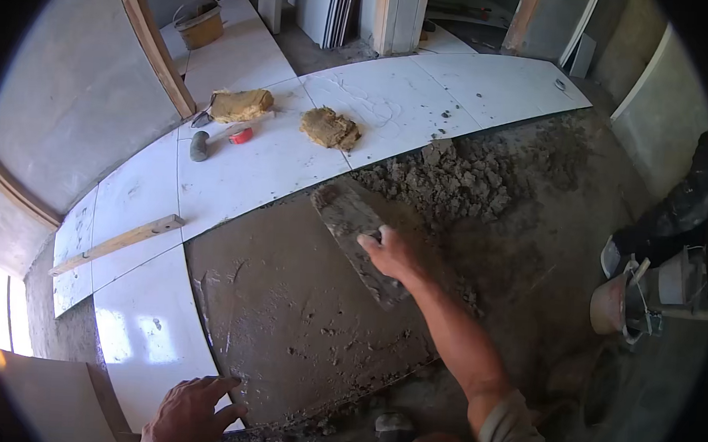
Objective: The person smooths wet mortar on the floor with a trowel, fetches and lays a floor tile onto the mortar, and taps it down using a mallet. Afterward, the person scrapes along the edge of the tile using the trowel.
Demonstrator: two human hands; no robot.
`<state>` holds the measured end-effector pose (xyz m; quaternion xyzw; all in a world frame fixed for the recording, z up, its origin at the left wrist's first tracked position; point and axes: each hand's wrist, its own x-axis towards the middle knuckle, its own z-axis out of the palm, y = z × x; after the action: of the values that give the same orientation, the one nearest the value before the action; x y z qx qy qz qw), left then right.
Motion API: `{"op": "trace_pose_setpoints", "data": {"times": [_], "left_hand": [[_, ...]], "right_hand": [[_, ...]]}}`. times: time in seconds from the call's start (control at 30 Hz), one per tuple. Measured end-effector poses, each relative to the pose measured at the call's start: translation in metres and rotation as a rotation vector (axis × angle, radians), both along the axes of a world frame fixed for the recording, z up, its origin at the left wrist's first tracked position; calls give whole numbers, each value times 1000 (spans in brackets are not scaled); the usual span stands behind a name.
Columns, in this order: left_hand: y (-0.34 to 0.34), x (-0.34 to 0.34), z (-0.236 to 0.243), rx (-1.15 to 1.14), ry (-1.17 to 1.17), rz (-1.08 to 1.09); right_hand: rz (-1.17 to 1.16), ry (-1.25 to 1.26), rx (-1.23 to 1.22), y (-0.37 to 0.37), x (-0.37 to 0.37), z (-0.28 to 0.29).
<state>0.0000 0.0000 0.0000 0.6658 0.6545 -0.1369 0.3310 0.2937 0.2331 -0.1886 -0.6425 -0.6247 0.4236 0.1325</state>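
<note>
My right hand (pixel 388 253) is closed round the handle of a long flat plastering trowel (pixel 356 235), its blade smeared with grey mortar. The blade lies over the wet mortar bed (pixel 277 313), close to the edge of the white tiles. At the lower left my left hand (pixel 192 413) has its thumb and fingers apart, over the corner of a white floor tile (pixel 145 310); whether it touches the tile I cannot tell. Beyond the trowel lies a heap of crumbly mortar (pixel 452 182).
On the laid tiles sit two yellowish sponges (pixel 331 128), a red roll (pixel 241 136), a rubber mallet head (pixel 199 146) and a wooden batten (pixel 120 245). A bucket (pixel 199 25) stands far left. At right are buckets (pixel 608 306) and another person's leg (pixel 667 209).
</note>
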Motion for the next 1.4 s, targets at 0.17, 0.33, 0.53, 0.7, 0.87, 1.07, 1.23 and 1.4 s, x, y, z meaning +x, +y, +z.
{"op": "trace_pose_setpoints", "data": {"times": [0.17,0.33,0.53,0.7,0.87,1.07,1.23,1.4], "left_hand": [[-2,-7,-1,106,-120,3],[-2,-25,-2,24,-143,74],[-4,-22,-2,27,-147,37],[-8,-24,-1,44,-153,55],[-10,-24,3,43,-164,75],[-14,-24,9,14,-120,69],[-19,-33,10,-36,-110,102],[-24,-38,12,-40,-113,87]], "right_hand": [[-72,-454,182,1,-11,3],[-162,-385,101,-8,3,5],[-10,-350,263,5,-45,3],[37,-415,323,17,-65,-7],[-61,-477,330,23,-47,-22],[-225,-376,217,34,-34,-26],[-131,-229,100,35,-46,-32],[-91,-165,27,19,-94,-42]]}}
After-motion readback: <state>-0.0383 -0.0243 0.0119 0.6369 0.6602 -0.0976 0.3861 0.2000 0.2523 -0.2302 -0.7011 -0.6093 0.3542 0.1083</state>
